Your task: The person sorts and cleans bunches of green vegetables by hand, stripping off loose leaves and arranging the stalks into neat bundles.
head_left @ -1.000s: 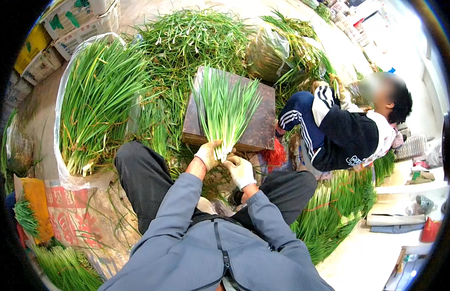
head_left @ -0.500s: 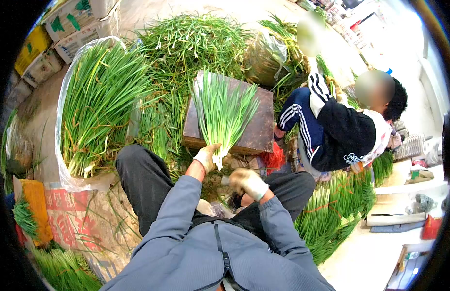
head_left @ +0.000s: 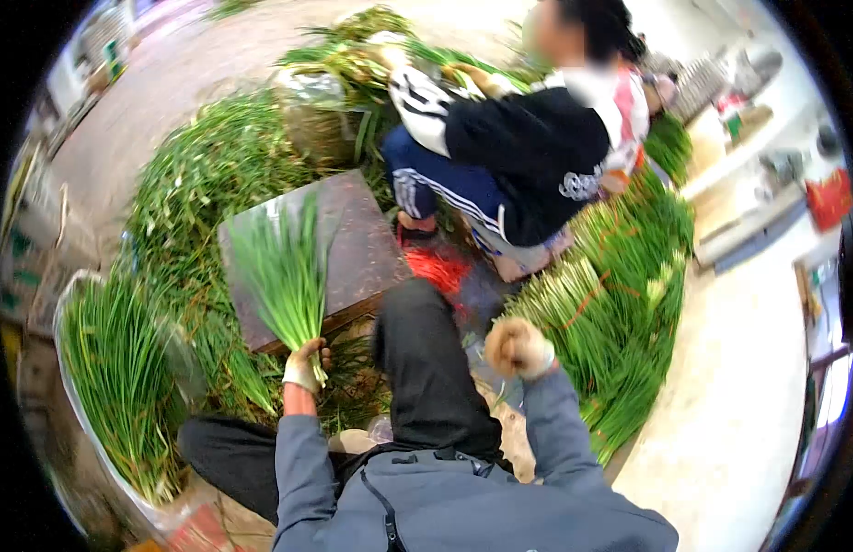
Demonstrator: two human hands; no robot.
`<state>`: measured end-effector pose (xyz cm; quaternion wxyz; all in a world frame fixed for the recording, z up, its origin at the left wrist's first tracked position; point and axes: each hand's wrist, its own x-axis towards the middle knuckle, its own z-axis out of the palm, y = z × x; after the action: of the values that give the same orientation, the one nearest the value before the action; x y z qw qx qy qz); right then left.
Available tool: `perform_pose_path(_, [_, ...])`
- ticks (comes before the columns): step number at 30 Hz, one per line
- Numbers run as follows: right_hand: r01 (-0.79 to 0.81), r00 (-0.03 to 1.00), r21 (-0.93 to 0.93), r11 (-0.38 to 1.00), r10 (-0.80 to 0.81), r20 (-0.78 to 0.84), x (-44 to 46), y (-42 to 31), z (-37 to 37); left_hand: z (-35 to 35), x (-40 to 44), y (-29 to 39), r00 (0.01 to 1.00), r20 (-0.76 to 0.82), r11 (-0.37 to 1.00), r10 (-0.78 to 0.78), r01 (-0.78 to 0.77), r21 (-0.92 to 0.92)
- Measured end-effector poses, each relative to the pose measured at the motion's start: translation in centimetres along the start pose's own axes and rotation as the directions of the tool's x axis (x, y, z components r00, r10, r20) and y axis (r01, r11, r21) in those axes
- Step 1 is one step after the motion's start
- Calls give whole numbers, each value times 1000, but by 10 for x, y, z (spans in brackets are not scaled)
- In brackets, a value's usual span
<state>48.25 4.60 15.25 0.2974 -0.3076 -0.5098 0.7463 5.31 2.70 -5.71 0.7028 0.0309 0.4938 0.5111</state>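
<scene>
My left hand (head_left: pixel 307 364), in a pale glove, is wrapped round the white stem ends of a bunch of green stalks (head_left: pixel 287 276). The leaves fan out over a dark square board (head_left: pixel 362 241). My right hand (head_left: pixel 518 348), gloved too, is apart from the bunch, over on the right beside the tied bundles (head_left: pixel 597 304). Its fingers are curled and blurred, and what they hold, if anything, cannot be made out. Red ties (head_left: pixel 438 269) lie on the floor just right of the board.
A co-worker (head_left: pixel 528 138) sits beyond the board, handling stalks. Loose greens (head_left: pixel 201 175) are heaped behind and left of the board, near a wrapped bundle (head_left: pixel 323 129). A bag of long stalks (head_left: pixel 118 377) stands at the left. A pale ledge (head_left: pixel 749 368) runs along the right.
The view has swung to the right. My right hand has left the stem ends and moved right, towards the tied bundles. My left hand still grips the bunch.
</scene>
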Motion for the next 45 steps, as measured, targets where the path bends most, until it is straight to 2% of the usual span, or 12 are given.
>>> perform_pose_path(2, [-185, 874, -79, 980, 127, -469, 9, 60, -66, 4, 1, -13, 996, -63, 995, 63, -67, -67])
perform_pose_path(4, [-681, 732, -732, 11, 16, -681, 13, 180, -152, 0, 3, -12, 993, -119, 999, 0, -6, -51])
perform_pose_path(5, [-687, 727, -726, 26, 30, -686, 16, 186, -153, -8, 7, -14, 997, -78, 998, -13, 9, -60])
perform_pose_path(7, [-384, 624, -16, 923, 247, -741, 42, 203, -146, -16, 8, -14, 998, -62, 998, -24, 20, -60])
perform_pose_path(8, [-390, 622, 0, 921, 264, -737, 52, 199, -140, -10, -1, -13, 999, 23, 984, -38, 42, -171])
perform_pose_path(11, [-514, 783, -751, 415, -130, -608, 98, 195, -144, 16, -17, -7, 984, 175, 950, -24, 77, -302])
perform_pose_path(14, [-536, 682, -705, 464, -254, -686, 137, 213, -163, 24, -16, -6, 970, 243, 926, -6, 97, -364])
perform_pose_path(26, [-507, 861, -840, 195, 81, -502, 88, 154, -151, 8, 15, -17, 985, 163, 932, 47, 15, -363])
perform_pose_path(35, [-691, 627, -714, -112, 398, -669, -22, 257, -223, 10, 25, -10, 996, -81, 999, 47, -48, -8])
perform_pose_path(40, [-614, 673, -719, 326, 692, -261, -89, 216, -197, 11, 15, -12, 999, -45, 987, 12, -19, -157])
perform_pose_path(42, [-464, 683, 418, 781, 616, -393, -106, 176, -161, 20, 3, -12, 999, -43, 996, 27, -30, -83])
perform_pose_path(45, [-80, 853, 526, 847, 331, -403, -111, 125, -120, 24, -6, -13, 992, 105, 981, 72, -52, -186])
